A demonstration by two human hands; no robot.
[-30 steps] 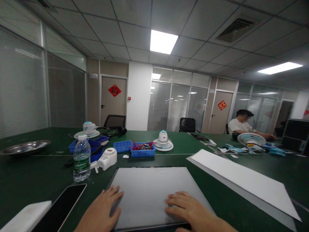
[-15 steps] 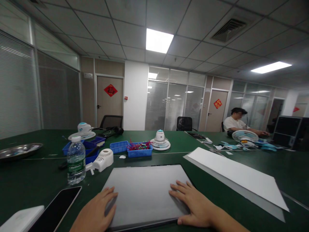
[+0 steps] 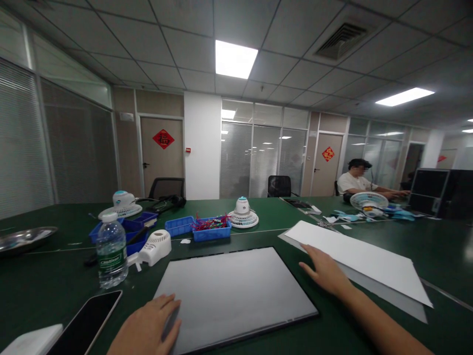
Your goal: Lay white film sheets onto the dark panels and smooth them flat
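Observation:
A flat grey board [image 3: 232, 291] with a dark frame lies on the green table [image 3: 44, 286] in front of me. My left hand [image 3: 148, 328] rests flat on its near left corner, fingers spread and holding nothing. My right hand [image 3: 325, 271] is stretched out over the table just right of the board, fingers extended toward the edge of a large white sheet [image 3: 354, 256]. That sheet lies on a second grey board, angled away to the right.
A water bottle [image 3: 111, 249], a white fan part [image 3: 155, 246], blue trays [image 3: 199, 227] and small fans [image 3: 242, 214] stand behind the board. A phone [image 3: 86, 323] and a white box [image 3: 31, 341] lie at the near left. A seated person [image 3: 356, 180] works at the far right.
My right hand has left the grey board and moved right and forward to the white sheet. The left hand stays on the board's near left corner. The view has turned slightly right.

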